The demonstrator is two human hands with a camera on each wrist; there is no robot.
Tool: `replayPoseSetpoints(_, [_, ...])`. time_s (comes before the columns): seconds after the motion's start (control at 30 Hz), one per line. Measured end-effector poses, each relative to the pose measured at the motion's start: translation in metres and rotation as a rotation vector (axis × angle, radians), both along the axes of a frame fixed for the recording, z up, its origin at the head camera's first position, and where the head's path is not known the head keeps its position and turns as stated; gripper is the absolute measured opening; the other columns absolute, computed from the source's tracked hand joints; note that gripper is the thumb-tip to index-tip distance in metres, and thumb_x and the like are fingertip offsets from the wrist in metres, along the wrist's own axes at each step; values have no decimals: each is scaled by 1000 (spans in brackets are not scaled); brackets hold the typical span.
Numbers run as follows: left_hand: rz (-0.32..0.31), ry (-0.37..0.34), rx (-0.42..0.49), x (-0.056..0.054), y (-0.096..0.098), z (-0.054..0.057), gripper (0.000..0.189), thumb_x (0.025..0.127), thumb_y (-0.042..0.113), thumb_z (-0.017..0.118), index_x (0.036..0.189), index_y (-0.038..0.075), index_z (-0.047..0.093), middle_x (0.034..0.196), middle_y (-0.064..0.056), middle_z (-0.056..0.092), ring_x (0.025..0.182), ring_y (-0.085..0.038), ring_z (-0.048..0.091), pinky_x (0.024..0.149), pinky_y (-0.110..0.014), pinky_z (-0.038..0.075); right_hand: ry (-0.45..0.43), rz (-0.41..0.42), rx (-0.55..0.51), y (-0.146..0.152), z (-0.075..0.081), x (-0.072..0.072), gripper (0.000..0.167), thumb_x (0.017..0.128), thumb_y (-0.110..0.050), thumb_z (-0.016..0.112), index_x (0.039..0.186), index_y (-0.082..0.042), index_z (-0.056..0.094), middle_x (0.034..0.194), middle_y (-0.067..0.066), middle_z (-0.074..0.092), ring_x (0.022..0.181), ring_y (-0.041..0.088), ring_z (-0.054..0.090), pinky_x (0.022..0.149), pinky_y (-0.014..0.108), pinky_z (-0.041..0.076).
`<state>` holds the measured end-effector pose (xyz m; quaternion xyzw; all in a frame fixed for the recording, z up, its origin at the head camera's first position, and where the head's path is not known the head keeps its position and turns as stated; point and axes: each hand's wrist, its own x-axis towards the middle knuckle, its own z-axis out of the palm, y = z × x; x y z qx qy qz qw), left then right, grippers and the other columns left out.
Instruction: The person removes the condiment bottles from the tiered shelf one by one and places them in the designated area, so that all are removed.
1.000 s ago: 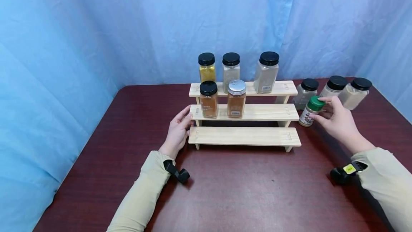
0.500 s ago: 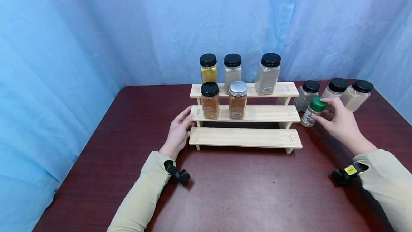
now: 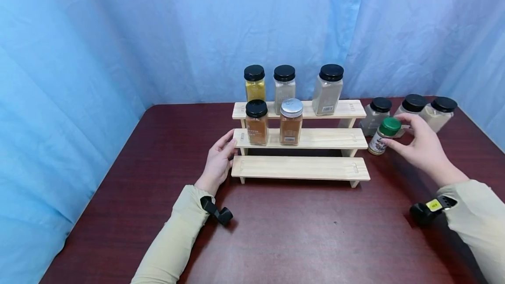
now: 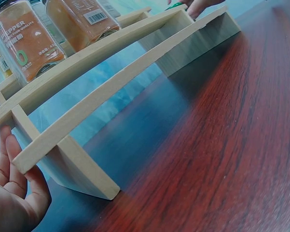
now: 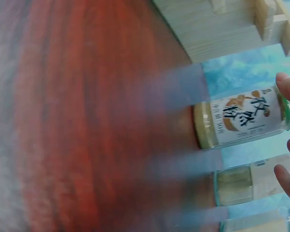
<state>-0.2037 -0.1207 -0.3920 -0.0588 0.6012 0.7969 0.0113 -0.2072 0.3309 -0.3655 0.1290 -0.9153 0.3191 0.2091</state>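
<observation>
A three-tier wooden rack [image 3: 321,137] stands mid-table. My left hand [image 3: 216,163] grips its left end, with fingers [image 4: 37,188] curled around the shelf ends in the left wrist view. To the right of the rack stands a small spice jar [image 3: 377,143] with a green lid and a printed white label [image 5: 246,117]. Around it is my right hand [image 3: 422,148], thumb beside the label and index finger at the far side of the lid. The lid's top shows uncovered. In the right wrist view the fingers [image 5: 285,180] are spread out along the jar's side.
On the top tier stand a yellow-filled jar [image 3: 254,83] and two pale jars, one being [image 3: 328,91]. The middle tier bears a pepper jar [image 3: 257,124] and a silver-lidded jar [image 3: 291,124]. Black-lidded jars [image 3: 375,115] stand behind my right hand. A blue curtain [image 3: 221,34] hangs behind.
The fingertips of my right hand have come off the green lid, and that hand has shifted slightly to the right. The jar stays where it was; my left hand keeps its hold on the rack.
</observation>
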Motion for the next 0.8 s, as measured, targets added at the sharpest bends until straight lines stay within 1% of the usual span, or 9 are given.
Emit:
replayPoseSetpoints(0.1, [4,-1,0,0,0,0,43,99,14,50,142,13,45,90,6,57,74,-9,52,63,-24,46,-21,-26,-19,1,5,2,59,82,-9,74,131,1,43,122,22,49,105,-8,41,80,-3,27])
replayPoseSetpoints(0.2, [5,-1,2,0,0,0,43,99,14,50,141,13,46,89,7,58,74,-8,52,64,-24,46,-42,-49,-44,2,11,3,58,85,-15,70,134,-2,41,125,21,47,107,-14,38,87,0,30])
replayPoseSetpoints(0.23, [5,-1,2,0,0,0,43,99,14,50,141,13,46,89,7,57,74,-8,52,64,-24,47,-45,-54,-50,2,12,4,58,86,-16,69,134,-3,41,126,20,47,104,-20,33,91,1,29])
replayPoseSetpoints(0.33, [6,-6,5,0,0,1,43,99,14,50,141,13,46,88,7,58,73,-8,52,64,-23,47,-36,-47,-81,-1,16,7,55,88,-16,67,135,-3,41,124,14,46,105,-20,35,95,3,30])
replayPoseSetpoints(0.43, [6,-11,2,0,1,1,43,99,14,50,142,12,45,90,6,58,74,-8,52,64,-24,47,-8,-15,-120,-9,20,10,53,88,-12,67,133,-1,42,118,-4,47,104,-19,39,92,1,31])
replayPoseSetpoints(0.5, [8,-20,5,1,1,1,43,99,14,50,141,13,46,91,5,58,75,-9,51,64,-23,46,19,7,-132,-15,23,13,52,87,-9,68,132,0,44,115,-18,44,103,-20,40,85,1,33])
replayPoseSetpoints(0.57, [9,-21,-2,1,1,1,42,99,14,50,141,14,46,92,5,58,76,-10,51,65,-24,46,39,18,-127,-22,25,16,51,86,-8,68,131,-1,46,114,-28,40,103,-23,39,79,2,33])
replayPoseSetpoints(0.67, [9,-19,-10,1,1,0,42,99,14,50,141,15,47,91,6,58,76,-9,51,64,-23,46,81,23,-100,-30,27,19,52,84,-6,69,131,-4,47,118,-25,43,105,-25,37,73,5,31])
replayPoseSetpoints(0.8, [5,-12,-16,1,0,0,41,99,14,49,141,14,46,91,6,58,76,-9,51,65,-24,46,138,45,-92,-38,31,22,53,81,2,70,129,-3,50,119,-26,43,107,-24,37,74,5,31])
